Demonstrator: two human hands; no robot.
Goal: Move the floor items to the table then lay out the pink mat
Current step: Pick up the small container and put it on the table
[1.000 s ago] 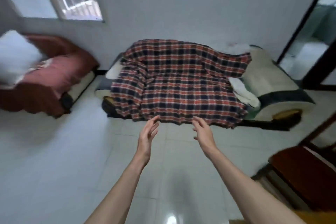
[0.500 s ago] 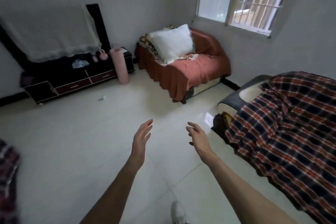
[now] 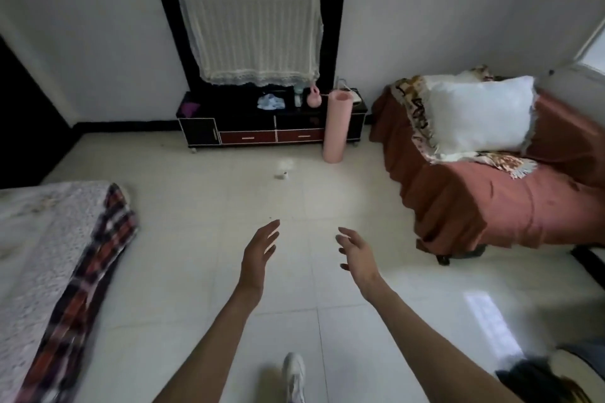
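Head view: left hand (image 3: 258, 258) and right hand (image 3: 358, 255) raised side by side over pale floor tiles (image 3: 203, 271), apart, fingers spread and loose, holding nothing, touching nothing; well beyond, rolled pink mat (image 3: 337, 126) upright on its end, leaning against the black cabinet (image 3: 229, 127); small white item (image 3: 281, 176) on the floor nearby, blurred.

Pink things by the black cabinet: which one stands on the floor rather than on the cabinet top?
The tall rolled mat, upright on the floor tiles against the cabinet front. The small pink vase sits on top.
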